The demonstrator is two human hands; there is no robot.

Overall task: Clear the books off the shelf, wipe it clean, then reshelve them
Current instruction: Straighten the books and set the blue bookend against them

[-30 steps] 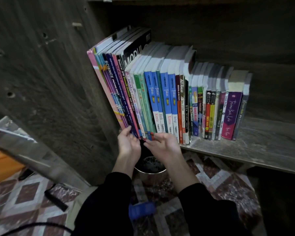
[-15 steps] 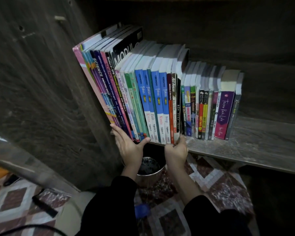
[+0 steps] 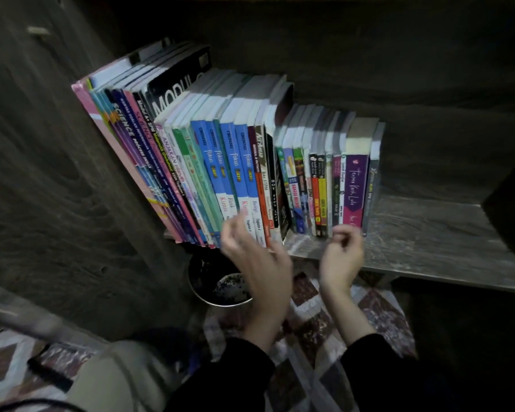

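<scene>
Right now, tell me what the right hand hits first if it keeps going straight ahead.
Likely the foot of the purple book, at the front edge of the shelf. The right hand is blurred, so depth is uncertain.

Shelf [image 3: 428,233] — rough, matt grey wood, grain plain. Books [image 3: 235,162] have glossy paper spines and matt page edges. Bowl [image 3: 220,289] below looks like shiny metal; sleeves [image 3: 229,379] — dark matt cloth.

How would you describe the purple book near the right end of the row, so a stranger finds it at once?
Start at the grey wooden shelf and follow the row of upright books to its right end. The second book from the end is the thick purple-spined book, just above the right hand. Only it has white handwriting-style lettering; its neighbours have thinner spines.
</scene>
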